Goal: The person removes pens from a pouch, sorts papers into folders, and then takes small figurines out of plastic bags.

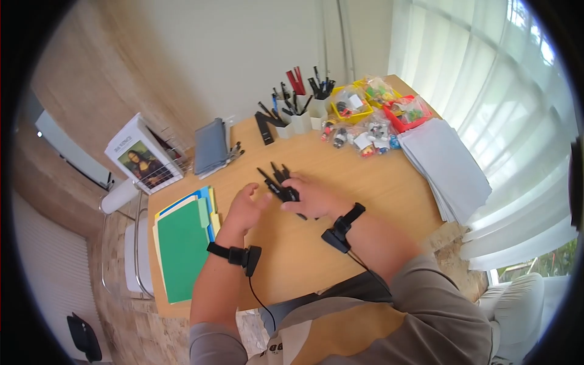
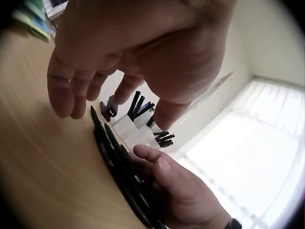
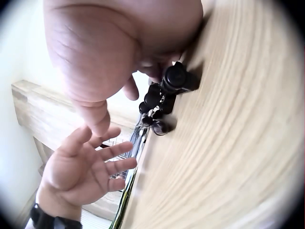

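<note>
A bundle of several black markers lies on the table in the head view, pointing away from the person. My right hand holds the bundle from the right side, with the thumb on the near side and the fingers around the far side. In the right wrist view the round ends of the markers show just past that hand's fingers, close to the tabletop. My left hand hovers left of the bundle, holding nothing, its fingers loosely bent and spread. The left wrist view shows the markers lengthwise below it.
Green and other coloured folders lie at the left. White pen holders and a black stapler stand at the back, beside bagged small items in a yellow basket and a red basket. Paper is stacked at the right edge.
</note>
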Demonstrator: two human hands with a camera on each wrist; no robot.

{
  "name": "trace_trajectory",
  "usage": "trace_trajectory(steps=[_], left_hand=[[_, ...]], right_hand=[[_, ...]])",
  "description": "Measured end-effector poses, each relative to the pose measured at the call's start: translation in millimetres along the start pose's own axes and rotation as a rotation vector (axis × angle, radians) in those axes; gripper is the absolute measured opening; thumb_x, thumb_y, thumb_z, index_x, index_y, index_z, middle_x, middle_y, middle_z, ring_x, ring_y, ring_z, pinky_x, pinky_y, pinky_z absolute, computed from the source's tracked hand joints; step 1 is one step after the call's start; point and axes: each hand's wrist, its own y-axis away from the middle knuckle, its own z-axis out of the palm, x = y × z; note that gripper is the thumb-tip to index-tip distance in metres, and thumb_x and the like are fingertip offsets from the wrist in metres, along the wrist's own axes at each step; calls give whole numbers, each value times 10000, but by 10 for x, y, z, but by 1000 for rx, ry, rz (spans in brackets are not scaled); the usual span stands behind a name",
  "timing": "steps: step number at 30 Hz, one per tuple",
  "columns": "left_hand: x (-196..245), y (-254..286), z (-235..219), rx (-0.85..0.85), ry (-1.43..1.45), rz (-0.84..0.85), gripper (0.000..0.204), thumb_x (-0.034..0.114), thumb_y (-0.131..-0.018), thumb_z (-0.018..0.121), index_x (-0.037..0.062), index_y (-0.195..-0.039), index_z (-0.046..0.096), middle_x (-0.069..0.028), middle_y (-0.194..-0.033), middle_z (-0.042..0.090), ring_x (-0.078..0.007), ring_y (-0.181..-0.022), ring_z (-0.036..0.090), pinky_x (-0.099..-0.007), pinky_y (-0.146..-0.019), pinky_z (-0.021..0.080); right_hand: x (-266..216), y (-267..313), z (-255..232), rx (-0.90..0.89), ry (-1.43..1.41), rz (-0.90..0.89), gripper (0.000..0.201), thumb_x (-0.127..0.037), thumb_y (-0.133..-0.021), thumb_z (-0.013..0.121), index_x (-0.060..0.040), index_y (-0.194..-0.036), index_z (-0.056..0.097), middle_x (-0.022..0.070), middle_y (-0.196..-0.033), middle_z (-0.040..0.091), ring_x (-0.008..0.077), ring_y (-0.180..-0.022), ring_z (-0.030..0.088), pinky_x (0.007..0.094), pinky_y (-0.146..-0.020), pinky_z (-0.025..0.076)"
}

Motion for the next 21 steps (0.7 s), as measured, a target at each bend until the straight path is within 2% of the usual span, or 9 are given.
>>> trace_trajectory(steps=[2, 5, 6, 7, 9, 10, 18, 20, 21], left_hand=[[32, -232, 182, 178, 178, -113, 558, 278, -881, 688, -25, -1316, 512, -169, -1196, 607, -217, -1037, 603, -334, -845, 497], [37, -383, 292, 52, 336, -142, 481, 241, -889, 674, -32, -1265, 547, -103, -1060, 644, -154, -877, 601, -288, -732, 489], [46, -353, 341, 104, 425, -138, 388, 196, -877, 677, -79, -1141, 606, -102, -952, 653, -165, -862, 595, -290, -767, 485], [11, -361, 366, 107, 431, -142, 388, 196, -877, 677, -79, -1141, 606, -102, -952, 653, -165, -862, 595, -290, -767, 485], [-93, -366, 378, 187, 391, -105, 310, 176, -885, 666, -63, -1080, 638, -79, -903, 646, -158, -821, 591, -279, -738, 480], [-145, -356, 375, 190, 399, -108, 310, 176, -885, 666, -63, -1080, 638, -79, -903, 646, -158, -821, 591, -279, -738, 480], [-251, -274, 206, 152, 763, -250, 142, 174, -886, 683, 59, -817, 636, 29, -636, 549, -67, -535, 483, -220, -485, 381], [-253, -283, 196, 148, 781, -255, 150, 176, -888, 682, 61, -805, 631, 31, -632, 546, -69, -535, 486, -219, -486, 384], [-260, -285, 202, 141, 797, -262, 160, 178, -890, 680, 63, -793, 627, 32, -629, 544, -70, -534, 489, -218, -486, 387]], right_hand=[[-62, 34, -108, -74, -146, 10, 685, -399, -830, 731, -27, -1345, 473, 297, -1494, 311, 400, -1369, 360, 402, -1104, 342], [-63, 25, -141, -147, -343, -25, 698, -308, -833, 756, -33, -1382, 422, 278, -1552, 198, 337, -1375, 369, 377, -1096, 352], [-76, 34, -186, -271, -588, 75, 705, -215, -845, 754, -42, -1411, 371, 252, -1587, 83, 265, -1383, 336, 349, -1090, 357], [5, -15, -107, -278, -584, 76, 705, -215, -845, 754, -42, -1411, 371, 252, -1587, 83, 265, -1383, 336, 349, -1090, 357], [186, -82, 159, -242, -640, -211, 686, -184, -856, 740, -47, -1411, 360, 235, -1593, 60, 227, -1387, 302, 359, -1087, 368], [68, -32, 109, -278, -823, -167, 636, -164, -864, 728, -55, -1389, 386, 217, -1584, 100, 237, -1395, 301, 386, -1086, 375], [214, -111, 338, -247, -852, -110, 500, -126, -891, 690, -17, -1318, 455, 172, -1518, 249, 219, -1307, 400, 383, -1036, 430], [208, -132, 366, -102, -862, -118, 441, -71, -881, 682, 18, -1261, 477, 147, -1321, 462, 202, -1069, 563, 352, -930, 501], [215, -142, 369, -107, -857, -117, 441, -71, -881, 682, 18, -1261, 477, 147, -1321, 462, 202, -1069, 563, 352, -930, 501]])
